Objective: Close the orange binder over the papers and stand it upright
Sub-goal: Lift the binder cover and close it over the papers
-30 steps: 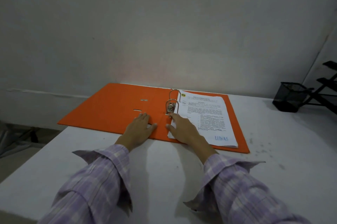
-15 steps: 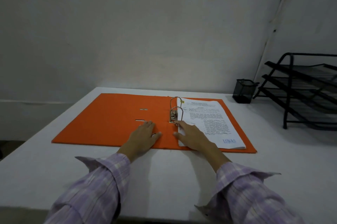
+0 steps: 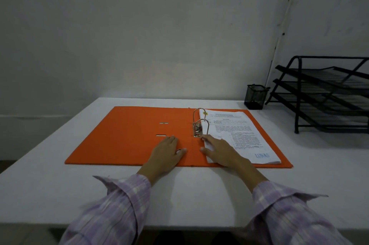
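Note:
The orange binder (image 3: 127,135) lies flat and wide open on the white table (image 3: 179,195). A stack of printed papers (image 3: 239,135) rests on its right half, threaded on the two metal rings (image 3: 199,123) at the spine. My left hand (image 3: 166,154) lies palm down on the left cover close to the spine, fingers together, holding nothing. My right hand (image 3: 221,150) rests flat on the near left corner of the papers, its fingertips beside the lever clamp.
A black mesh pen cup (image 3: 256,96) stands at the back right of the table. A black three-tier wire tray rack (image 3: 327,95) fills the right side. The grey wall runs close behind the table. The table's left edge lies a little beyond the binder cover.
The view has swung right and levelled, bringing the tray rack fully into sight. Both hands stay in the same places on the binder and papers.

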